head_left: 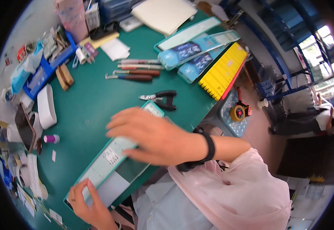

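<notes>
As the left hand (pixel 88 204) touches the case (pixel 111 156), the right hand (pixel 153 135) overhangs.

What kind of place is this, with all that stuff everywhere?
Probably a workshop: there's a green worktable with pliers and two hooked tools lying on it.

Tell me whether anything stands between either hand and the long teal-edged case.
Nothing visible does. The left hand is at the lower-left end of the teal-edged case; the right hand is over its upper part, contact unclear.
</notes>
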`<act>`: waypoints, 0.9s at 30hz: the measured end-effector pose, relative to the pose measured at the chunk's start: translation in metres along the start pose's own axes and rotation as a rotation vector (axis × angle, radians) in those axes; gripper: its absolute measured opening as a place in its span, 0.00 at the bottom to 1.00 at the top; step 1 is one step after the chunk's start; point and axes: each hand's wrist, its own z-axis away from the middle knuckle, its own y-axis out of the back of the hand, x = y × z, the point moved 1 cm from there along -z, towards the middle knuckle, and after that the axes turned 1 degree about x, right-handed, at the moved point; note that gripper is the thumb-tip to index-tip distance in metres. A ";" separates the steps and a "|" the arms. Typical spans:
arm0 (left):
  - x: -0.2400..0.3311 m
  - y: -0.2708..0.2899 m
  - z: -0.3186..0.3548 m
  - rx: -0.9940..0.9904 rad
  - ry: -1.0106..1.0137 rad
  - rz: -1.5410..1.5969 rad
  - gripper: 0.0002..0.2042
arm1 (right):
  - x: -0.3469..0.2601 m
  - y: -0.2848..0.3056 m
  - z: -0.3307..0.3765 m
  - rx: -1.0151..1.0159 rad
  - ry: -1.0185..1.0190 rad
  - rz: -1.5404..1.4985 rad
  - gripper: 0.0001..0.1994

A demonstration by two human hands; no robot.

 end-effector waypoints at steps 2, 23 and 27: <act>0.012 -0.001 -0.008 0.001 -0.047 0.005 0.03 | 0.009 0.017 0.029 0.099 -0.101 0.061 0.20; 0.040 -0.058 -0.042 -0.027 -0.126 0.137 0.04 | 0.041 0.047 0.049 -0.029 -0.160 0.360 0.22; 0.041 -0.054 -0.051 -0.053 -0.114 0.146 0.05 | 0.065 0.062 0.039 -0.092 -0.381 0.478 0.32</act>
